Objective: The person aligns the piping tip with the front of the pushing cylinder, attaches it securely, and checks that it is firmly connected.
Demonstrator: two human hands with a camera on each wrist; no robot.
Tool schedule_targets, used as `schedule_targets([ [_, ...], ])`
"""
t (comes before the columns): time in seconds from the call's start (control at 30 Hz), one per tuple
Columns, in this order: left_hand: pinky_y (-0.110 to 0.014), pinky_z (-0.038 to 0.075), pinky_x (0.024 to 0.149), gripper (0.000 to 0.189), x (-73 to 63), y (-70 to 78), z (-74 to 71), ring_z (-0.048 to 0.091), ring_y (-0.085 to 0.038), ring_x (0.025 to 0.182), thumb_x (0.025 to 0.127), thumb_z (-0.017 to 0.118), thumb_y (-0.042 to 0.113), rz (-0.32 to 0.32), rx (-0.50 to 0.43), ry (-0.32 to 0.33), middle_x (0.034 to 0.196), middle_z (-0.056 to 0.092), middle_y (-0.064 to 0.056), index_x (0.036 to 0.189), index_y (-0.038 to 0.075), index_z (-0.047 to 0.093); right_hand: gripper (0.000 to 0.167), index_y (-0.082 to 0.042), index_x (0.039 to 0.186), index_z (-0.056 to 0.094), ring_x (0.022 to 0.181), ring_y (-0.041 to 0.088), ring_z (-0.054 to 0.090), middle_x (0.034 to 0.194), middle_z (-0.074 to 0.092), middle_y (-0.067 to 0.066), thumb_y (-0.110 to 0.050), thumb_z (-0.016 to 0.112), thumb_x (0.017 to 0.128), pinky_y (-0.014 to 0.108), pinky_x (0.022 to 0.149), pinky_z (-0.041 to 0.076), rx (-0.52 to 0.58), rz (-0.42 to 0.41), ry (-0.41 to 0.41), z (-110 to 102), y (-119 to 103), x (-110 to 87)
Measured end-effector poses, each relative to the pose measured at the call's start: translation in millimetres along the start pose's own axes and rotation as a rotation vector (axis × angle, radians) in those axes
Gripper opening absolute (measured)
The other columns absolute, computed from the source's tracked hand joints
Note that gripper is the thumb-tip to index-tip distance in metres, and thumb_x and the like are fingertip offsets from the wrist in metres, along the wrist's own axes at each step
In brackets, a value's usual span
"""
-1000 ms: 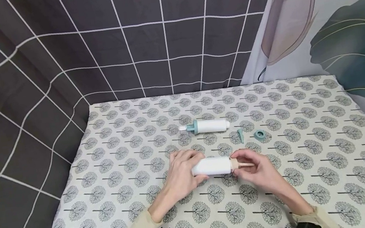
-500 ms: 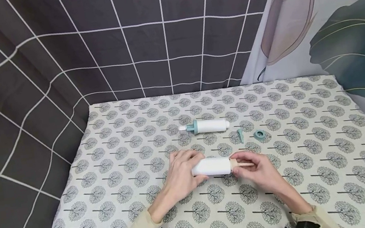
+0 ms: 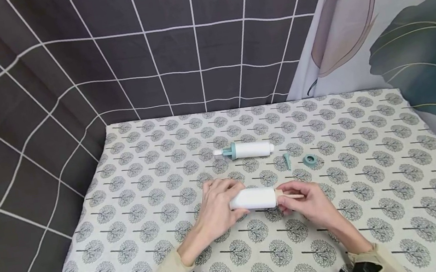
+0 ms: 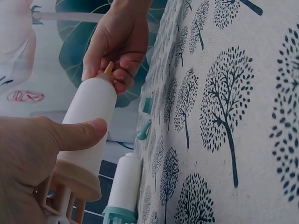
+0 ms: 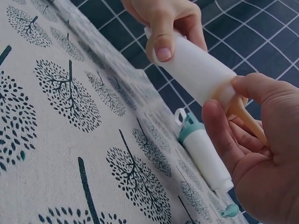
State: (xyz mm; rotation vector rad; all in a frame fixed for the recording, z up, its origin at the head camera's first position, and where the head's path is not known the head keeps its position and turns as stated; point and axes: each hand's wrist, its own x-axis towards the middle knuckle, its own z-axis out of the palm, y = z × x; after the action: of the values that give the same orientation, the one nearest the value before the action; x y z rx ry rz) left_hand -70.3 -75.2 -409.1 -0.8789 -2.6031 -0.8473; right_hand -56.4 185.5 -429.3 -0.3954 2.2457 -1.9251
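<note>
A large white syringe (image 3: 253, 199) with beige end fittings is held sideways above the table. My left hand (image 3: 219, 205) grips its barrel near the left end, thumb along the near side; the beige framed end (image 4: 77, 182) shows below that hand in the left wrist view. At the other end, my right hand (image 3: 306, 201) pinches the beige collar (image 5: 226, 95) between thumb and fingers. A thin beige nozzle (image 5: 247, 119) sticks out from the collar toward the right palm. Some right fingers are partly hidden behind the collar.
Beyond the hands lies a second white syringe (image 3: 252, 149) with a teal end fitting (image 3: 230, 152). To its right are a small teal nozzle (image 3: 287, 161) and a teal ring cap (image 3: 310, 160). A tree-print cloth (image 3: 165, 236) covers the table; a dark grid curtain (image 3: 172, 49) hangs behind.
My right fingers and thumb have shifted their hold around the beige collar, with a fingertip now showing below it. The left hand and the syringe stay in place.
</note>
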Motion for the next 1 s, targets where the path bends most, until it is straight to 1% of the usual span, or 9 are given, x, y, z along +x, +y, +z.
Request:
schedule_targets([
  [0.27, -0.05, 0.04, 0.096, 0.05, 0.4, -0.8, 0.9, 0.062, -0.027, 0.103, 0.062, 0.094, 0.021, 0.013, 0.009, 0.023, 0.112, 0.07, -0.011, 0.105, 0.008, 0.071, 0.033, 0.017, 0.115, 0.06, 0.073, 0.028, 0.071, 0.089, 0.069, 0.025, -0.008, 0.068, 0.095, 0.042, 0.067, 0.06, 0.035, 0.094, -0.02, -0.5, -2.2, 0.6],
  [0.4, -0.051, 0.039, 0.098, 0.05, -0.3, -1.0, 0.8, 0.061, -0.026, 0.103, 0.062, 0.094, 0.02, 0.006, 0.001, 0.011, 0.113, 0.07, -0.01, 0.106, 0.009, 0.072, 0.038, 0.014, 0.121, 0.058, 0.074, 0.034, 0.07, 0.098, 0.068, 0.025, -0.01, 0.069, 0.094, 0.043, 0.067, 0.06, 0.032, 0.123, -0.008, -0.3, -1.9, 0.9],
  [0.47, -0.052, 0.038, 0.098, 0.05, -0.4, -1.0, 0.7, 0.061, -0.026, 0.104, 0.062, 0.094, 0.019, 0.004, -0.006, 0.007, 0.114, 0.07, -0.01, 0.106, 0.009, 0.072, 0.041, 0.012, 0.125, 0.056, 0.079, 0.032, 0.07, 0.105, 0.066, 0.026, -0.009, 0.07, 0.093, 0.042, 0.068, 0.06, 0.018, 0.098, 0.001, -0.2, -1.1, 1.6],
  [0.57, -0.053, 0.038, 0.099, 0.05, -0.2, -1.3, 0.7, 0.061, -0.027, 0.104, 0.063, 0.094, 0.019, -0.003, -0.02, 0.002, 0.114, 0.07, -0.011, 0.106, 0.009, 0.072, 0.045, 0.011, 0.13, 0.053, 0.089, 0.026, 0.069, 0.113, 0.064, 0.027, -0.004, 0.071, 0.09, 0.04, 0.072, 0.059, -0.013, 0.024, -0.004, -0.4, 0.1, 2.8],
  [0.63, -0.053, 0.038, 0.099, 0.049, 0.2, -1.9, 1.1, 0.061, -0.027, 0.104, 0.063, 0.094, 0.02, -0.008, -0.018, -0.004, 0.114, 0.07, -0.01, 0.106, 0.009, 0.072, 0.048, 0.009, 0.13, 0.054, 0.095, 0.018, 0.067, 0.115, 0.065, 0.023, -0.003, 0.073, 0.088, 0.034, 0.079, 0.058, -0.072, -0.023, -0.011, -0.7, 0.5, 3.2],
  [0.73, -0.054, 0.037, 0.099, 0.048, 0.6, -2.4, 1.0, 0.061, -0.027, 0.105, 0.064, 0.093, 0.021, -0.02, -0.019, -0.016, 0.114, 0.07, -0.01, 0.106, 0.01, 0.072, 0.052, 0.007, 0.13, 0.054, 0.101, 0.017, 0.065, 0.116, 0.066, 0.017, -0.004, 0.076, 0.085, 0.029, 0.087, 0.054, -0.12, -0.051, -0.032, -1.3, -0.2, 2.5],
  [0.87, -0.053, 0.037, 0.099, 0.048, 0.5, -2.9, 1.1, 0.061, -0.027, 0.106, 0.064, 0.093, 0.02, -0.033, -0.025, -0.023, 0.116, 0.069, -0.01, 0.106, 0.01, 0.072, 0.053, 0.009, 0.13, 0.051, 0.103, 0.021, 0.066, 0.12, 0.063, 0.022, 0.0, 0.075, 0.084, 0.033, 0.085, 0.056, -0.075, -0.069, -0.071, -2.6, -0.5, 1.2],
  [0.93, -0.053, 0.038, 0.099, 0.048, 0.3, -3.0, 1.1, 0.061, -0.028, 0.106, 0.064, 0.093, 0.02, -0.037, -0.027, -0.025, 0.116, 0.069, -0.01, 0.106, 0.011, 0.072, 0.05, 0.008, 0.128, 0.051, 0.102, 0.022, 0.067, 0.121, 0.06, 0.026, 0.003, 0.074, 0.084, 0.036, 0.083, 0.057, -0.041, -0.08, -0.088, -3.2, -0.1, 0.7],
  [1.0, -0.054, 0.037, 0.099, 0.048, 0.0, -2.7, 0.9, 0.061, -0.027, 0.106, 0.064, 0.093, 0.019, -0.037, -0.028, -0.026, 0.116, 0.069, -0.01, 0.105, 0.011, 0.071, 0.046, 0.006, 0.125, 0.052, 0.102, 0.02, 0.067, 0.121, 0.059, 0.027, 0.006, 0.072, 0.084, 0.037, 0.082, 0.057, -0.039, -0.097, -0.091, -3.6, 0.5, 0.3],
])
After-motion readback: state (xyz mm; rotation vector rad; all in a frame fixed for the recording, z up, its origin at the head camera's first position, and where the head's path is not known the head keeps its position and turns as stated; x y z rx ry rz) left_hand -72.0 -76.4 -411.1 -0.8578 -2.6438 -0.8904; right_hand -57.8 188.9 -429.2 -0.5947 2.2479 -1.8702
